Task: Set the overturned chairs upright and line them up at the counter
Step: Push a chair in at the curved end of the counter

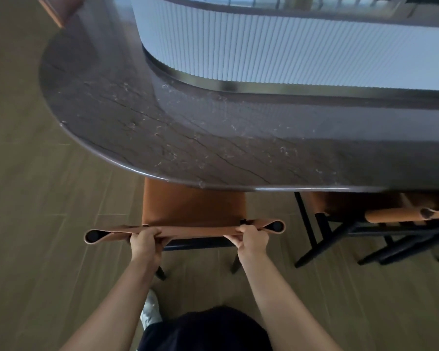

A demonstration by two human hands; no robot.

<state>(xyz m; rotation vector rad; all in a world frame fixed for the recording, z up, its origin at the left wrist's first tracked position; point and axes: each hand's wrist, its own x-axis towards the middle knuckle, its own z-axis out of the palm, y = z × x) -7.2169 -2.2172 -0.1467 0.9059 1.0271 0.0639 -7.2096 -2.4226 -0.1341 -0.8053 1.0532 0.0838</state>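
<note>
Your left hand and right hand both gripping the backrest top of the upright orange chair, its seat tucked partly under the dark stone counter, second chair just to its right, wooden floor beneath.

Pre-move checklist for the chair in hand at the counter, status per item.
1. Left hand grips the backrest: ok.
2. Right hand grips the same backrest: ok.
3. Chair upright, rear legs on the floor: ok.
4. Chair's front tucked under the counter edge: ok.
5. Clear gap to the neighbouring chair on the right: ok.
6. In line with the neighbouring chair: cannot tell, because the frame edge cuts that chair off.
</note>
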